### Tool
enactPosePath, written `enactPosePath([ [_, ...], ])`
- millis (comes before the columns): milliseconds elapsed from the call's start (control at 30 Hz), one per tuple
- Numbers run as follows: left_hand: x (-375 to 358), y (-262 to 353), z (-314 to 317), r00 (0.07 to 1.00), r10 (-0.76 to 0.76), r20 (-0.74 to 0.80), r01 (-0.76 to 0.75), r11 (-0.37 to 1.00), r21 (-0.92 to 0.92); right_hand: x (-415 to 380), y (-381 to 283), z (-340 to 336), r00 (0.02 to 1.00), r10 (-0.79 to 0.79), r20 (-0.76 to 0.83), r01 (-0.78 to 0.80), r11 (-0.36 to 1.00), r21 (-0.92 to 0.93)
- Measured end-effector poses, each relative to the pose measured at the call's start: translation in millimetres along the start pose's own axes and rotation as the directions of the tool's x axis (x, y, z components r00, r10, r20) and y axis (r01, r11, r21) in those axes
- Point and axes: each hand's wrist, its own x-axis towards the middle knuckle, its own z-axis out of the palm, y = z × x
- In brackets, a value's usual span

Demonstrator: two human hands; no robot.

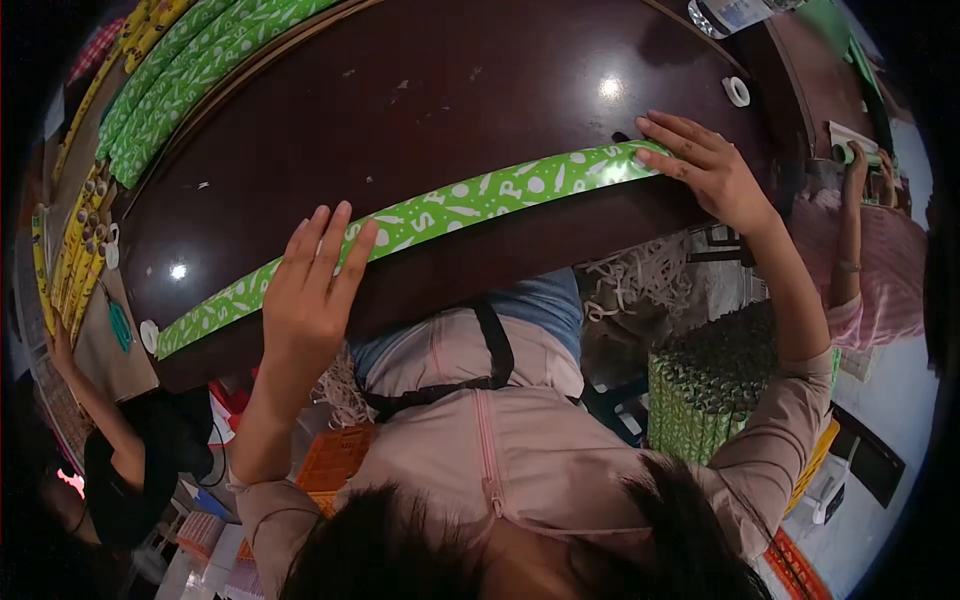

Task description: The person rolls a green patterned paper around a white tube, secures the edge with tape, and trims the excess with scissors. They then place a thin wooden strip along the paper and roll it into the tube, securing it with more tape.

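A long green roll of wrapping paper (pixel 480 198) with white printed shapes and letters lies across the dark table, near its front edge. My left hand (pixel 315 280) rests on the roll's left part, its fingers stretched out and apart. At the right end, my right hand (pixel 712 175) lies with spread fingers over the paper, touching it. Both hands press flat rather than wrap around the roll. Close to the roll's left end stands a white tape roll (pixel 149 336); another white tape ring (pixel 736 92) lies beyond my right hand.
Green rolls (pixel 190 85) and yellow rolls (pixel 80 250) are piled at the left. Teal-handled scissors (pixel 119 325) lie there too. A bundle of upright green rolls (pixel 700 400) stands below right. Co-workers' arms (pixel 110 420) show at both sides. A clear bottle (pixel 735 14) is at the back right.
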Motion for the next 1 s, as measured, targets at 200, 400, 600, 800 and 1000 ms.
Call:
enactPosePath([
  [200, -5.5, -3.6, 4.2, 1.0, -0.001, 0.028, 0.001, 1.0, -0.006, -9.2, 6.4, -1.2, 1.0, 0.017, -0.026, -0.018, 1.0, -0.019],
  [400, -11.0, -9.2, 17.3, 0.999, 0.042, -0.02, -0.041, 0.999, 0.033, -38.3, 18.1, -5.6, 0.994, -0.022, -0.106, -0.002, 0.976, -0.218],
  [600, -8.9, -6.8, 13.6, 0.998, 0.059, -0.004, -0.059, 0.998, 0.032, -41.7, 19.4, 1.1, 0.98, -0.124, -0.157, 0.062, 0.935, -0.35],
  [800, -10.7, -7.7, 17.1, 0.998, 0.068, -0.002, -0.068, 0.996, 0.054, -52.5, 28.6, -9.9, 0.982, -0.159, -0.098, 0.121, 0.942, -0.312],
  [1000, -11.6, -6.4, 15.1, 0.998, 0.042, 0.041, -0.044, 0.998, 0.048, -85.6, 38.0, -3.5, 0.798, 0.221, -0.561, -0.333, 0.937, -0.105],
])
